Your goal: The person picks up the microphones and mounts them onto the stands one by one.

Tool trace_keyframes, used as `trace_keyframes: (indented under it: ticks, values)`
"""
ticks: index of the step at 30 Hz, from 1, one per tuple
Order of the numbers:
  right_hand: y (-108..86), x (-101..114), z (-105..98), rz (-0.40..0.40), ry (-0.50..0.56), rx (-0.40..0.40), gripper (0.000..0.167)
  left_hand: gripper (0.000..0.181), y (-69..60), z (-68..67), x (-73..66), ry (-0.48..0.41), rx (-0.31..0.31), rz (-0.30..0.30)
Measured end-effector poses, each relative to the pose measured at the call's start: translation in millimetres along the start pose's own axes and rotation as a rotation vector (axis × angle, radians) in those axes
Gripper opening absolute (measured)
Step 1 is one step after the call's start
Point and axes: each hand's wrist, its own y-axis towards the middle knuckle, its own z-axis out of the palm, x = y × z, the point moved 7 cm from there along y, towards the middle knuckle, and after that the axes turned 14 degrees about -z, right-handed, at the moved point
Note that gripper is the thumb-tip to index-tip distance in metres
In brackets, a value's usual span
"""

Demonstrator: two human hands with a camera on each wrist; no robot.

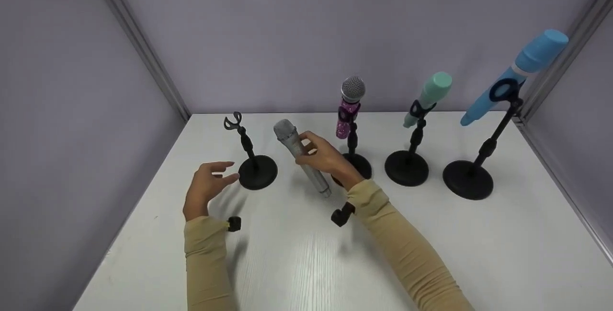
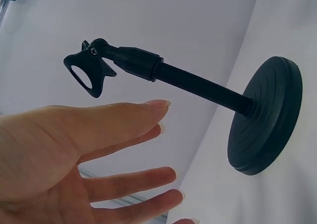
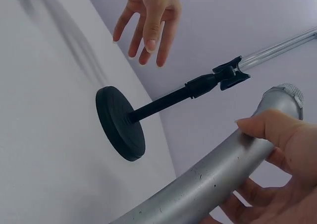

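My right hand (image 1: 325, 157) grips a silver microphone (image 1: 312, 173) near its head, held tilted above the table; the right wrist view shows thumb and fingers round the silver body (image 3: 198, 182). My left hand (image 1: 207, 187) is beside the leftmost black stand (image 1: 257, 172), fingers extended and apart, holding nothing. In the left wrist view that stand's holder clip (image 2: 86, 70) holds no microphone, and the left hand (image 2: 99, 159) does not touch the stand. The left hand (image 3: 151, 23) also appears beyond the stand in the right wrist view.
Three black stands to the right hold a pink microphone (image 1: 350, 109), a mint-green one (image 1: 433, 89) and a blue one (image 1: 536, 54). The pink one's base is partly behind my right hand. Grey panels (image 1: 287, 38) border the white table (image 1: 297, 263) at the back and sides.
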Motion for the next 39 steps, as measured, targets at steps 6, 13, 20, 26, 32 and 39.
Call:
trace_keyframes:
  ticks: [6, 13, 20, 26, 32, 39]
  values:
    - [-15.4, 8.7, -5.3, -0.146, 0.056, -0.019, 0.052, 0.051, 0.9, 1.9, -0.6, -0.001, 0.009, 0.014]
    - [-31.5, 10.6, -11.5, -0.218, 0.106, -0.019, 0.051, 0.056, 3.1, 4.9, -0.2, 0.004, 0.020, 0.006]
    - [-44.7, 6.8, -20.7, -0.255, 0.125, -0.050, 0.051, 0.060, 8.0, 9.2, -0.4, -0.002, 0.013, 0.029]
    - [-57.2, 6.8, -26.5, -0.255, 0.159, -0.073, 0.052, 0.063, 12.0, 14.3, 1.1, -0.020, 0.010, 0.019]
    - [-67.4, 6.5, -33.7, -0.225, 0.168, -0.087, 0.054, 0.065, 15.8, 20.6, -0.5, -0.043, 0.008, 0.017]
    - [-77.7, 10.6, -42.5, -0.242, 0.164, -0.106, 0.061, 0.065, 20.4, 34.0, -3.3, -0.032, -0.014, 0.062]
